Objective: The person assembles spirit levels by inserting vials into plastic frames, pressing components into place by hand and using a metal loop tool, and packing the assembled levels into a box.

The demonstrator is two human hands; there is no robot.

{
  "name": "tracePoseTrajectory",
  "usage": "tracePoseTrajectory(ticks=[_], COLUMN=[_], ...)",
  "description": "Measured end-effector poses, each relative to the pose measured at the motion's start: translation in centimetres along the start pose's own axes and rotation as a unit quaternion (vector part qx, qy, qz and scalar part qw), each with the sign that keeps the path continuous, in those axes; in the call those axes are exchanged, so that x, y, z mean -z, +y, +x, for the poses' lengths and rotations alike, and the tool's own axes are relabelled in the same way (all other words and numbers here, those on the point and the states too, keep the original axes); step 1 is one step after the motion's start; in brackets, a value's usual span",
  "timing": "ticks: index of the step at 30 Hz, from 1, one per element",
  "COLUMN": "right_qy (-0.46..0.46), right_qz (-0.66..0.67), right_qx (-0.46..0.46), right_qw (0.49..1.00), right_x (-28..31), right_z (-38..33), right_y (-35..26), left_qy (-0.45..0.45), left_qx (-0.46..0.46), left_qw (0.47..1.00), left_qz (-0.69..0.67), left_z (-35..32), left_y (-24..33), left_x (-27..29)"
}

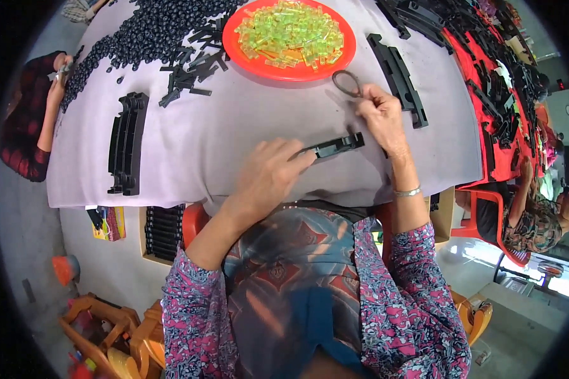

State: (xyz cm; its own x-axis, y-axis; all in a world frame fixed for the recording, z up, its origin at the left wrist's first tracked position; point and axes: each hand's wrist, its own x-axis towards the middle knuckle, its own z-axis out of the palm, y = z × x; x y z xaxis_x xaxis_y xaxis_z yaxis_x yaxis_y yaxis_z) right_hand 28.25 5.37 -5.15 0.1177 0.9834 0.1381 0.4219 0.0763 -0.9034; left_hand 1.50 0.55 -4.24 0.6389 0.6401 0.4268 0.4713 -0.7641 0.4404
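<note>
While the left hand [270, 172], closed, holds a black bar [337, 147] by one end, the right hand [382, 117], curled tight, grips a dark loop [337, 85] near a red plate [265, 72].

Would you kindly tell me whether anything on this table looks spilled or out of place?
Mildly: a few rounded black pieces lie apart from their heap on the cloth, and black strips lie strewn at odd angles beside it, while yellow-green pieces sit within a red plate.

The rail [340, 146] is black, plate [278, 72] red, pieces [291, 35] yellow-green, sleeves [417, 278] pink-patterned.
</note>
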Motion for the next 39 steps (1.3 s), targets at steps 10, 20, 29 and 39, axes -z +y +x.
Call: tracePoseTrajectory(ticks=[10,20,29,39], right_qy=[-0.059,-0.063,-0.060,-0.140], right_qz=[0.473,0.591,0.548,0.396], right_qx=[-0.002,0.015,-0.010,0.112], right_qw=[0.879,0.804,0.834,0.901], right_x=[-0.2,-4.8,-5.2,-6.2], right_z=[-2.2,-2.7,-2.9,-3.5], right_y=[-7.9,-7.0,-6.5,-6.9], left_qy=[0.010,-0.006,-0.041,-0.001], left_qx=[0.003,0.005,0.010,-0.009], left_qw=[1.000,1.000,0.999,1.000], left_qz=[-0.018,0.005,0.016,0.027], left_z=[0.3,0.0,0.2,0.1], left_y=[-0.4,-0.3,-0.1,-0.2], left_x=[-0.2,-0.2,0.1,-0.5])
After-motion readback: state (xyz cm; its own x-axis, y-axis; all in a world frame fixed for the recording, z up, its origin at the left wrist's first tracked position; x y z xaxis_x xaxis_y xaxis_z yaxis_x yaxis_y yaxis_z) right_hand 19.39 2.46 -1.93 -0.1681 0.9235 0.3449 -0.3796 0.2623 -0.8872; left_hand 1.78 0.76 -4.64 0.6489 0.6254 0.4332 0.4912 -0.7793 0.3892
